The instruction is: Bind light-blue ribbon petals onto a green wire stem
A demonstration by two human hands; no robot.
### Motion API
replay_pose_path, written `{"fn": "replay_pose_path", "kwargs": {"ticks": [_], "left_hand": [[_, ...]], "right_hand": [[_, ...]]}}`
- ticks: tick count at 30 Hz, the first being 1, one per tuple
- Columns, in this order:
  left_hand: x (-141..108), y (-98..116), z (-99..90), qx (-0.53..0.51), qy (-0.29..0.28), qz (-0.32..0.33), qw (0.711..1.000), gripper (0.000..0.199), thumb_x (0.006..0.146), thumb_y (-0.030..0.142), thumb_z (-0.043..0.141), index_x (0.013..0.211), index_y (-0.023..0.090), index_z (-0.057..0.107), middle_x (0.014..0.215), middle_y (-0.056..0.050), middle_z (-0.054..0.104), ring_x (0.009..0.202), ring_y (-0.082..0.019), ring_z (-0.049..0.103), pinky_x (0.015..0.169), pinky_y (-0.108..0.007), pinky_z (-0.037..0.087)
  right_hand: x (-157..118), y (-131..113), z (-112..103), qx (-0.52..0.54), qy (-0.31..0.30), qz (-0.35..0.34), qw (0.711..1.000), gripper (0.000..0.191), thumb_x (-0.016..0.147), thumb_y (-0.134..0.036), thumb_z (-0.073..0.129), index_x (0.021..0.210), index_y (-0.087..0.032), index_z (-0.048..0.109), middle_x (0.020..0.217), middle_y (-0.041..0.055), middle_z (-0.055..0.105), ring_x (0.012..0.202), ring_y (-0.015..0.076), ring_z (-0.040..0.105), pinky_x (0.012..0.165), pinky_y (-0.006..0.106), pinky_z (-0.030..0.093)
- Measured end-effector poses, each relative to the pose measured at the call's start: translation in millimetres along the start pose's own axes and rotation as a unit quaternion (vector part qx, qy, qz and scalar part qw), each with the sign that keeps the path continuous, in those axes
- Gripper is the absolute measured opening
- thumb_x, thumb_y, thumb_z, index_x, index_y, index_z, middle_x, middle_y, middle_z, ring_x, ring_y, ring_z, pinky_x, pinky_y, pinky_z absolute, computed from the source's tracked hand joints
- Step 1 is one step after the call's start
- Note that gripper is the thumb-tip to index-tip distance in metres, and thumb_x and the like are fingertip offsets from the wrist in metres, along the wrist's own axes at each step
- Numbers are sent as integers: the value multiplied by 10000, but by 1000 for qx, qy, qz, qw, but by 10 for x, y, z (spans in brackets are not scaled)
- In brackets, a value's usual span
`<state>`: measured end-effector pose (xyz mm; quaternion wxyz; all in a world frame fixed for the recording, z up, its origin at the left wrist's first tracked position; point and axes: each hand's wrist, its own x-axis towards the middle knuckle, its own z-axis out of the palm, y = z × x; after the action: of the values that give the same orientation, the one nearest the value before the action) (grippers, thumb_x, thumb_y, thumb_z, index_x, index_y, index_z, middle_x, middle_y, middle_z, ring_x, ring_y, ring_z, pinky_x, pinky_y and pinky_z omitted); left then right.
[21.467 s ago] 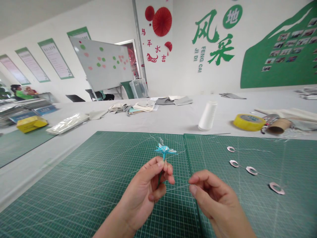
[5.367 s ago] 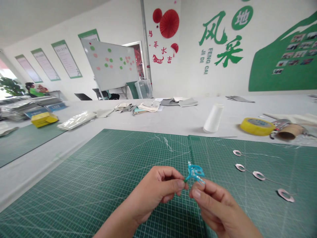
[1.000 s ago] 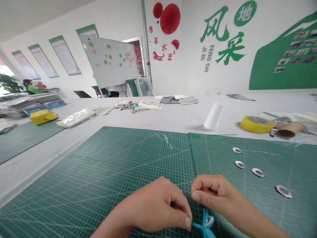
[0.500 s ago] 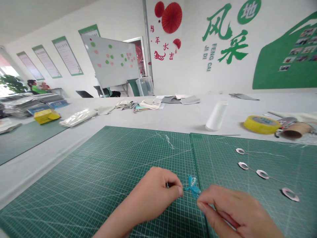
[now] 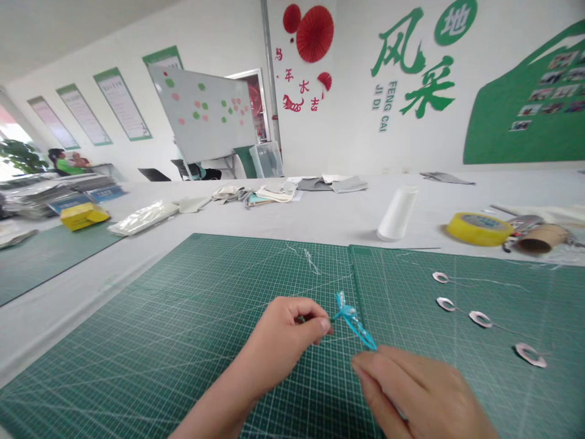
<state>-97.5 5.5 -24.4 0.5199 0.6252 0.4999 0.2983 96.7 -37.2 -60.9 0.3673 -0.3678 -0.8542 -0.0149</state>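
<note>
Well, over the green gridded cutting mat, the left hand pinches a small turquoise wire figure; the right hand lies just beside its tail, fingers together, any hold unclear. A careless tug could bend the figure.

We note a white wall bearing green-framed posters and red paper fans, with a whiteboard angled before a doorway.

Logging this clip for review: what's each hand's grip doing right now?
Left hand: closed, holding the blue wire ornament.
Right hand: fingers loosely curled beside the ornament's lower tip; cannot tell whether it holds anything.
</note>
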Motion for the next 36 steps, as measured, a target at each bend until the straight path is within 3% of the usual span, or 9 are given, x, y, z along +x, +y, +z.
{"fn": "replay_pose_path", "kwargs": {"ticks": [7,11,13,16,19,21,28,32,36], "left_hand": [[-13,32,-2,-144,-15,-40,989,153,805,255,622,739,122,659,595,41,496,434,-32,275,429,-207,147],[-22,16,-20,-237,-44,-44,970,150,805,259,659,745,123,666,622,25,534,423,-9,292,414,-185,136],[-29,5,-30,-267,-58,-49,961,136,798,246,671,738,125,674,630,18,551,419,-3,294,406,-174,132],[-36,-5,-37,-281,-90,-52,954,120,777,216,672,703,123,687,593,19,553,405,-7,283,388,-171,124],[-38,-5,-40,-261,-148,-60,952,97,747,200,678,685,131,708,553,26,548,405,-22,292,381,-168,153],[-45,2,-44,-230,-188,-65,953,76,729,201,686,700,143,726,575,21,577,432,-36,342,397,-164,199],[-101,9,-26,-16,-248,-12,968,88,712,190,679,727,163,762,599,31,571,567,-93,463,542,-206,344],[-92,-51,28,143,-191,28,971,154,728,153,603,735,174,756,591,41,573,553,-98,465,544,-217,343],[-62,-74,54,178,-125,41,975,181,747,150,546,672,169,710,563,52,531,561,-95,469,543,-215,336]], "right_hand": [[-2,29,33,60,14,53,997,255,937,-128,439,789,-193,636,603,-7,610,512,125,578,515,229,436],[-5,14,54,147,-2,159,976,201,927,-215,496,780,-209,633,568,-42,533,479,117,500,488,229,386],[10,9,70,209,-20,247,946,231,923,-294,507,749,-218,640,526,-60,430,465,120,418,464,232,337],[59,27,92,348,-36,349,869,281,879,-405,554,691,-211,633,546,-60,394,505,118,342,483,233,292],[107,84,101,457,-62,391,797,297,789,-461,659,665,-193,623,555,-53,445,520,110,322,497,232,273],[126,133,96,478,-86,403,776,326,776,-493,666,675,-187,613,543,-47,464,516,113,334,497,236,270],[179,254,17,442,-167,378,796,352,763,-498,646,631,-182,565,562,-59,367,549,121,291,518,251,227],[180,270,-24,447,-190,367,794,342,784,-482,613,628,-191,521,590,-53,376,575,128,300,535,252,243],[159,192,-69,369,-199,354,836,300,855,-443,528,680,-201,555,577,-63,329,548,129,281,498,249,228]]}}
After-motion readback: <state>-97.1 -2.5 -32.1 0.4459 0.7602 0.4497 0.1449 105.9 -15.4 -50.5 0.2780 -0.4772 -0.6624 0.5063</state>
